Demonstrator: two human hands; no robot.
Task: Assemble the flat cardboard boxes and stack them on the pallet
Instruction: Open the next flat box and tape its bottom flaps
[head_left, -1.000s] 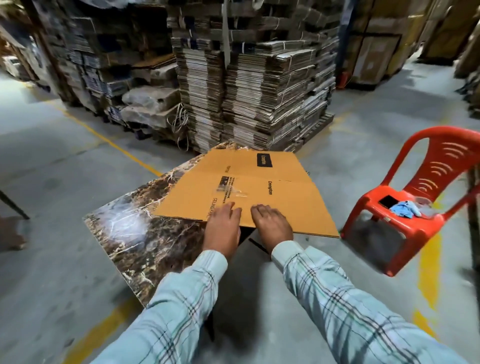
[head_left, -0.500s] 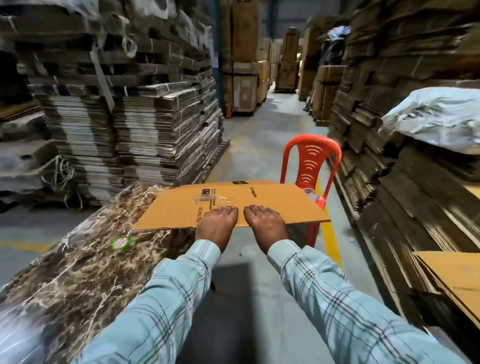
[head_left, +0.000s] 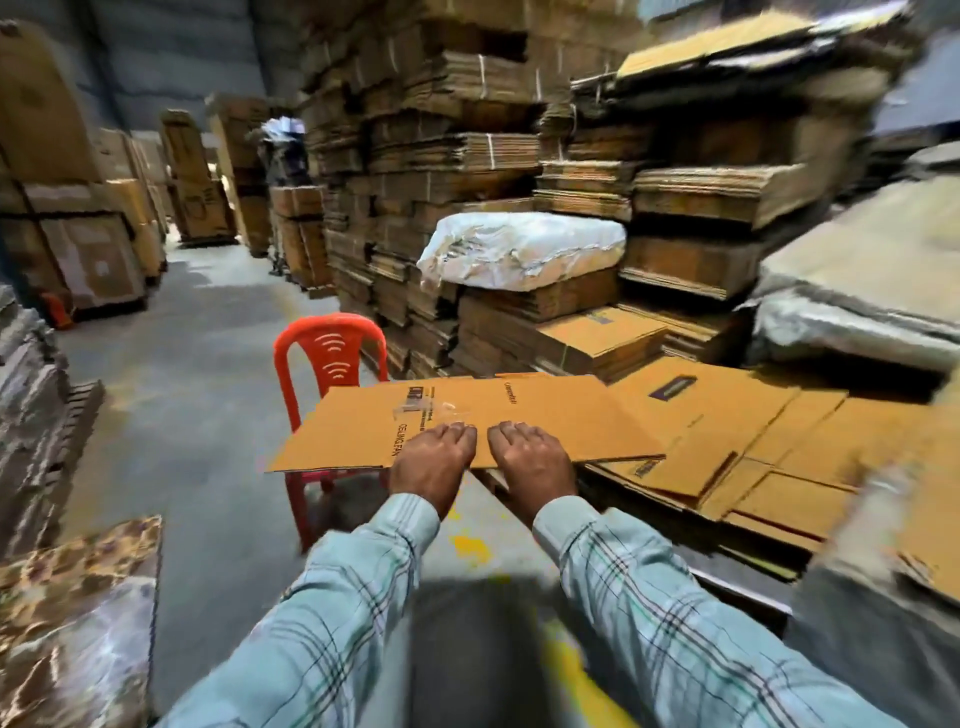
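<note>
Cardboard flat box (head_left: 467, 421) level, left hand (head_left: 434, 462) and right hand (head_left: 530, 462) fingers gripping near edge

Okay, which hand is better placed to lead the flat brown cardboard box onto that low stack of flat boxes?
Right, probably. Both hands hold the flat brown cardboard box at its near edge, but the right hand is nearer the low stack of flat boxes; the left hand is toward the red plastic chair.
</note>
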